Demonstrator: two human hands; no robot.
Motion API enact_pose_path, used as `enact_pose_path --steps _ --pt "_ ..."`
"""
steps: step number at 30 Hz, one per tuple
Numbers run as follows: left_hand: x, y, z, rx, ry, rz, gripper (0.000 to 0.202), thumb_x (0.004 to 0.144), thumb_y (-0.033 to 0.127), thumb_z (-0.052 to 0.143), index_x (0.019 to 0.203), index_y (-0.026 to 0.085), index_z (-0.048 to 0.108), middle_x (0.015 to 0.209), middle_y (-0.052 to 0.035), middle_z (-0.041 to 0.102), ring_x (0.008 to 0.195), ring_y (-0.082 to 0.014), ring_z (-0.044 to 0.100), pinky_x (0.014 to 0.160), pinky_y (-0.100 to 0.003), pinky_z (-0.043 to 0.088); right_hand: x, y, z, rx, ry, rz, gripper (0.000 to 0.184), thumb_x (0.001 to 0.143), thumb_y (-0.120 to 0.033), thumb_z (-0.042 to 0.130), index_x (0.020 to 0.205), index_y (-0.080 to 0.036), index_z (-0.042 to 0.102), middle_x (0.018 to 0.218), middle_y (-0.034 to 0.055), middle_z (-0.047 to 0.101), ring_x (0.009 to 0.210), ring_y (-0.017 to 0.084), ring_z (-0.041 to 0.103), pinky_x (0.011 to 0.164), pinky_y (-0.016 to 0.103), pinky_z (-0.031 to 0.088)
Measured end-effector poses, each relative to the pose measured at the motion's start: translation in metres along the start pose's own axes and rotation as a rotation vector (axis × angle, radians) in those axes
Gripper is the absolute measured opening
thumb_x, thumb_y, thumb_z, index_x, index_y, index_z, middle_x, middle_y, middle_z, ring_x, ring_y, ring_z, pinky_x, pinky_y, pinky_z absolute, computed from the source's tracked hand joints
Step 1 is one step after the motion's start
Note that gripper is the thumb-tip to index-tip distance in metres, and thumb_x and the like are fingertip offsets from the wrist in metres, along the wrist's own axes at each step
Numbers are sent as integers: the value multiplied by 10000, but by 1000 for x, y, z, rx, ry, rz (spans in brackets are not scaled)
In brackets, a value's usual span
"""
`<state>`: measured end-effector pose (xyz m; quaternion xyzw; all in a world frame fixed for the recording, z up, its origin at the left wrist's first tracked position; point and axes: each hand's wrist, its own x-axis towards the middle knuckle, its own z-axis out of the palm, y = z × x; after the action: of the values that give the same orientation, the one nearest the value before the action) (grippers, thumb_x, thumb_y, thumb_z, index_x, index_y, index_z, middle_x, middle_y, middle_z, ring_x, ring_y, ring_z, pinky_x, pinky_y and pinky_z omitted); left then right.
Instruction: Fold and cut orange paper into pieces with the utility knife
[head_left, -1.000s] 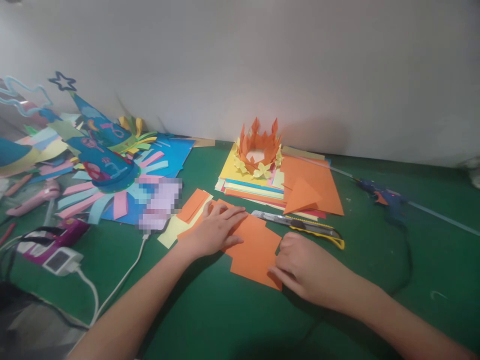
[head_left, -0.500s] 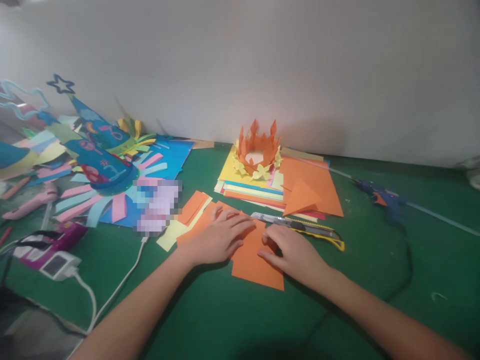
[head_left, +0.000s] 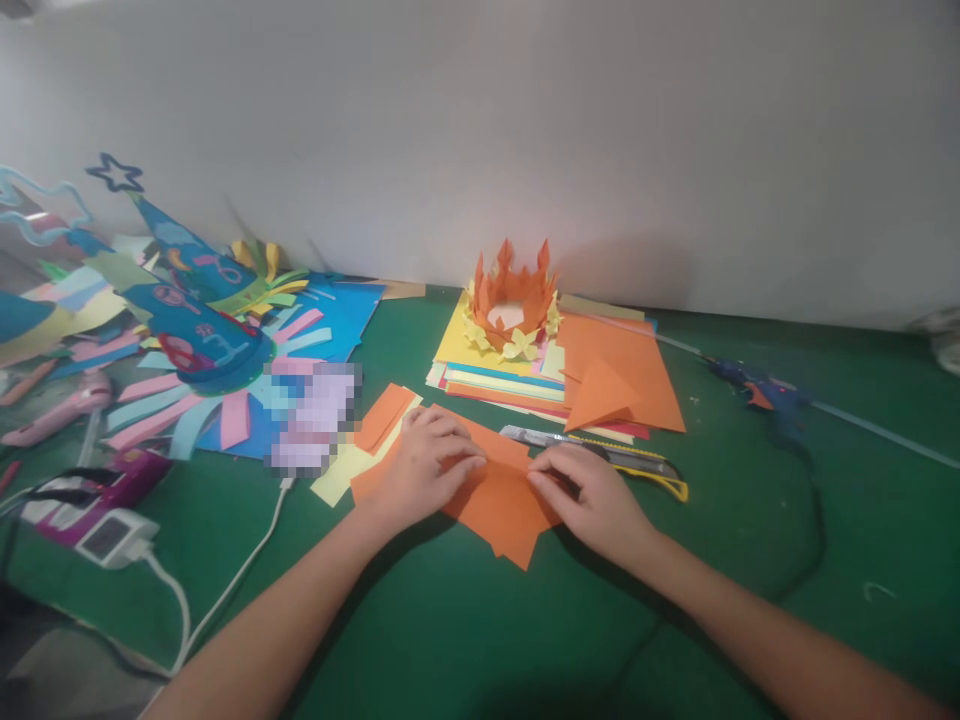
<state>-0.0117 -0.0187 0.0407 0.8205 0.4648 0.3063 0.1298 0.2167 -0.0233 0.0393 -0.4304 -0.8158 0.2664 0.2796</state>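
Observation:
Overlapping pieces of orange paper (head_left: 495, 510) lie in front of me on the green table. My left hand (head_left: 435, 465) rests over their left part, its fingers curled and the thumb meeting the index finger at the paper. On the other side my right hand (head_left: 592, 495) pinches the paper's upper right edge between thumb and index finger. A utility knife (head_left: 637, 462) with a yellow and black handle lies just behind the right hand. Smaller orange strips (head_left: 386, 415) and pale yellow paper (head_left: 337, 475) are left of my left hand.
Behind stands an orange paper crown (head_left: 514, 300) on a stack of coloured paper (head_left: 487, 380). A blue glue gun (head_left: 772, 395) with its cord lies right. At left are decorated blue cone hats (head_left: 202, 335), a pink glue gun (head_left: 64, 408), a power strip (head_left: 135, 480) and a white cable (head_left: 270, 535).
The orange piece has turned, its lower corner now further left. My left hand has shifted slightly left and its fingers have drawn together. My right thumb and index finger have closed at the paper's edge.

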Motion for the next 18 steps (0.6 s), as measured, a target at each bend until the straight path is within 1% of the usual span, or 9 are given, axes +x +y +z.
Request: enact_pose_path --steps 4,7,10,12,13,14,15,16,18 --pt "1 -5 -9 -87 63 -82 138 815 235 621 689 208 670 729 -9 650 782 -178 548 842 -397 360 -2 3 -5 43 90 39 202 894 -274 466 713 -205 525 683 15 581 653 172 534 614 295 395" --pt "1 -11 -17 -248 90 -180 160 810 249 619 668 192 664 722 -20 620 733 -165 558 774 -359 416 -4 7 -7 168 190 96 200 914 -306 453 753 -214 525 725 17 586 688 173 563 632 292 428" --pt "2 -13 -16 -467 108 -291 163 807 281 629 684 189 685 750 -29 588 739 -156 564 705 -308 453 -4 10 -3 362 213 86 159 917 -384 464 964 -243 520 927 41 619 825 186 611 728 307 482" --pt "2 -12 -12 -562 137 -320 129 787 292 658 712 202 712 783 -27 558 764 -150 558 694 -289 466 -3 9 1 480 190 27 341 865 -443 552 1137 -276 434 1079 62 608 933 202 618 798 330 499" --pt "2 -10 -9 -586 148 -315 102 780 286 669 739 213 726 795 -24 539 765 -144 551 685 -281 469 -3 8 3 511 175 -1 429 835 -441 600 1178 -287 394 1127 69 599 978 208 613 829 342 499" --pt "1 -9 -6 -598 154 -292 79 778 275 673 776 228 737 801 -20 520 763 -139 543 677 -275 471 -2 7 4 513 166 -27 459 821 -415 629 1187 -290 382 1148 73 597 1012 211 606 854 352 494" --pt "1 -8 -4 -595 157 -257 80 782 259 670 813 243 742 803 -17 505 761 -135 536 673 -272 471 -1 5 5 482 168 -55 418 828 -371 631 1167 -287 401 1136 72 607 1025 210 602 866 358 488" --pt "1 -7 -2 -574 152 -209 103 793 238 658 849 256 742 797 -15 496 759 -133 530 672 -272 470 -1 4 4 427 169 -95 323 850 -324 608 1124 -278 443 1102 70 622 1018 205 603 869 360 483" --pt "0 -7 0 -472 129 -94 159 823 182 615 878 265 738 785 -17 506 773 -139 525 686 -285 461 0 4 1 284 170 -231 109 896 -261 529 1004 -257 533 1001 62 654 946 191 615 833 351 476"
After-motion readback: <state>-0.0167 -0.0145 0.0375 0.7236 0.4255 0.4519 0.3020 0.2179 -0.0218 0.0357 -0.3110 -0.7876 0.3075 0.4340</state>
